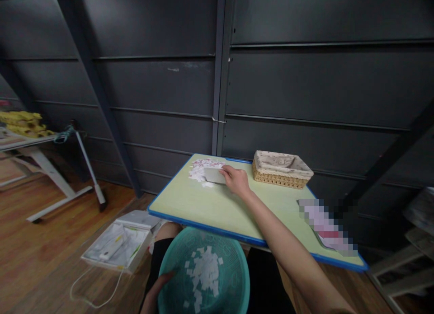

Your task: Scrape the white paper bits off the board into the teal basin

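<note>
My right hand (236, 180) reaches across the table and pinches a flat, pale rectangular card (213, 175) by its right end. The card stands tilted on edge against a spread of small white and pinkish paper scraps (196, 171) near the far left of the tabletop. Between my knees sits a green plastic basket (244, 264), with many loose white paper pieces (207, 269) on its bottom. My left hand (159, 289) grips this basket at its left side, thumb over the rim; its other fingers are hidden.
The yellow-green table (176, 201) has a blue edge. A cloth-lined wicker basket (280, 178) stands at its back right, and a blurred flat packet (325, 226) lies at the right. An open white box (117, 244) with a cord is on the floor at left. Dark metal wall panels (162, 88) rise behind.
</note>
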Demonstrator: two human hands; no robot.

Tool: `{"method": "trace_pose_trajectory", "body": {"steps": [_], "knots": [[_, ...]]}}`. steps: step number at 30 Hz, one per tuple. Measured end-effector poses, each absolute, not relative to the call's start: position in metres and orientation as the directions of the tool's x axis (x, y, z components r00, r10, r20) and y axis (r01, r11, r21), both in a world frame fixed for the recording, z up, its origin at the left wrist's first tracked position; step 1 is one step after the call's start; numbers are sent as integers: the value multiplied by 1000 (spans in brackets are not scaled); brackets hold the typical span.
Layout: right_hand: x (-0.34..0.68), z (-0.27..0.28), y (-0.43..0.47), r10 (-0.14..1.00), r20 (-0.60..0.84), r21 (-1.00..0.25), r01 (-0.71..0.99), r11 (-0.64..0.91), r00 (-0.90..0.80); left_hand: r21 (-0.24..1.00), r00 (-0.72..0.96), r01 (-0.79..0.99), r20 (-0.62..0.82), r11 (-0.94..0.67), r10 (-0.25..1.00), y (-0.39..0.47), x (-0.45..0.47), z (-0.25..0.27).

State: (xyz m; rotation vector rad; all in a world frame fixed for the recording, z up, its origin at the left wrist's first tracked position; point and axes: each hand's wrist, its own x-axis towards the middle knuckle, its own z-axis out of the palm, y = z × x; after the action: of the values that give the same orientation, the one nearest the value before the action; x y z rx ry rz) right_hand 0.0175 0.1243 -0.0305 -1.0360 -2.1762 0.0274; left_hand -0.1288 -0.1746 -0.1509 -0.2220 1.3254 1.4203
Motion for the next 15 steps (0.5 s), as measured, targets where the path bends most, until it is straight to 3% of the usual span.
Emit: {"method": "trace_pose_trajectory", "body": {"steps": [15], "knots": [[27, -20, 128, 745, 540, -240, 777, 583, -392, 514, -331, -810, -798, 282, 503, -173, -124, -133]]}}
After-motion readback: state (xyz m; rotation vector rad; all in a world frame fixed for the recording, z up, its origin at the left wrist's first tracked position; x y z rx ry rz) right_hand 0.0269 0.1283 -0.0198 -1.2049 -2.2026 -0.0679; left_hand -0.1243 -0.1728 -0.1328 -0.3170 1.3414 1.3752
